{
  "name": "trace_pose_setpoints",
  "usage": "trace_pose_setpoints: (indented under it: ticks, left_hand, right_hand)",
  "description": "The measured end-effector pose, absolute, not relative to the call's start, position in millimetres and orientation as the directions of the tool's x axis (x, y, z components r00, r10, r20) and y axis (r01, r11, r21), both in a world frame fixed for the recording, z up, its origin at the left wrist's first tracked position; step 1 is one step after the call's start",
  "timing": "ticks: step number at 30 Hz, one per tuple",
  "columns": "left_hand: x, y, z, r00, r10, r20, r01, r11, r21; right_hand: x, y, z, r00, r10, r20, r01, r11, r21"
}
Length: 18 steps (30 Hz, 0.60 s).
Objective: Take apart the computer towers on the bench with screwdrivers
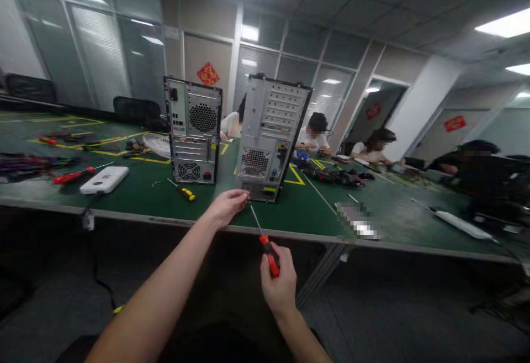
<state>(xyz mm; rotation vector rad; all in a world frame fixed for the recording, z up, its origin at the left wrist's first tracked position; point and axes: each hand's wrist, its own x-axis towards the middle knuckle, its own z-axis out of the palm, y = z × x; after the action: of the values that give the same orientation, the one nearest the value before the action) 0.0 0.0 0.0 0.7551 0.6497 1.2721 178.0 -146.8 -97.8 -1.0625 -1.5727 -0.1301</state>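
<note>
My right hand [280, 280] grips a red and black screwdriver [270, 255], its shaft slanting up and left. The screwdriver's tip is close to the fingertips of my left hand [229, 206], which are pinched together; whatever they hold is too small to make out. Just behind the left fingertips stands a computer case [265, 142], upright, its metal back facing me, by its lower left corner. To its left stands a second, smaller computer case [194, 136], with a fan grille and ports showing.
A yellow and black screwdriver [185, 192] lies before the smaller case. A white power strip [105, 179] and red-handled tool [74, 175] are further left on the green table [136, 203]. Cables [339, 175] and a white stick-shaped tool [461, 224] lie right. Several people sit across the table.
</note>
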Motion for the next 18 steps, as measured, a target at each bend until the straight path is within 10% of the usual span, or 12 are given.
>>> trace_pose_setpoints:
  ticks: [18]
  left_hand:
    - [-5.4,-3.0,5.2,0.312,0.947,-0.076,-0.563,0.249,0.788]
  right_hand:
    - [165.2,-141.8,-97.3,0.104,0.582,0.807,0.675,0.555,-0.487]
